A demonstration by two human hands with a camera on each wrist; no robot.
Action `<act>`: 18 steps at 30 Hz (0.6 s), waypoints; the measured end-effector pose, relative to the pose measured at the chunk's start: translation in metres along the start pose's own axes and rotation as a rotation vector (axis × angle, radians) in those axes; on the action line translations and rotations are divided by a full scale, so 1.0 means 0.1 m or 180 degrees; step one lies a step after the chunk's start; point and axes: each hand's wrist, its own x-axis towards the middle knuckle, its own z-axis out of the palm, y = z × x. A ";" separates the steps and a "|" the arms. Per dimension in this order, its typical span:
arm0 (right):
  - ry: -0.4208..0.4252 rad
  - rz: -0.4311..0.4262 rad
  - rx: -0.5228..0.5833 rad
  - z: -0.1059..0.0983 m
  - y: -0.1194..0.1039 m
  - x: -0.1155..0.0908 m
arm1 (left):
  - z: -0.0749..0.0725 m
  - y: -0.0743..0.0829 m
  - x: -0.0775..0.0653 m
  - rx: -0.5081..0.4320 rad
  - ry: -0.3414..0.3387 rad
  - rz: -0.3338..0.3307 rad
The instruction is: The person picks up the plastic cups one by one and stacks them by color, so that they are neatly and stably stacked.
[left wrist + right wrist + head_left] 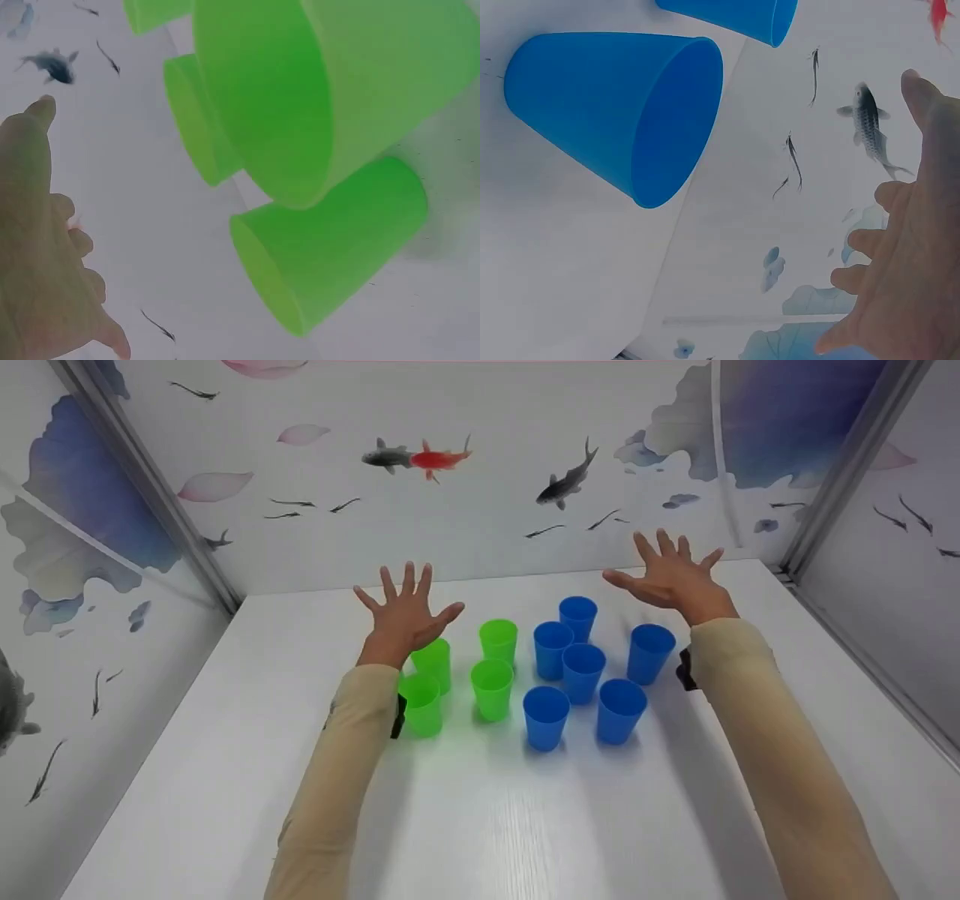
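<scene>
My left hand [405, 619] is held over the left side of the group of cups, fingers spread and straight, with nothing in it. Below its wrist stand several green cups [492, 690], two of them partly covered by the hand and sleeve. My right hand [671, 577] is spread the same way, palm away, up and to the right of several upright blue cups [621, 711]. The nearest to it is a blue cup [607, 112] that stands apart at the right. In the left wrist view a green cup [337, 240] appears beside the spread left hand [45, 247].
All the cups stand on a white table [480, 825]. Behind it rises a white back wall [480, 532] printed with fish and petals. Patterned side panels [90, 607] flank the table, joined at the corners by grey metal posts [150, 487].
</scene>
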 end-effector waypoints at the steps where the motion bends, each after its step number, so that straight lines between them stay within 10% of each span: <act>1: -0.0004 -0.0004 0.0012 0.00 0.00 -0.01 | 0.01 0.03 -0.01 0.0024 -0.0014 0.0049; 18: -0.0250 -0.0054 0.0551 0.16 0.27 -0.23 | 0.08 0.50 -0.49 -0.0605 0.0152 0.0644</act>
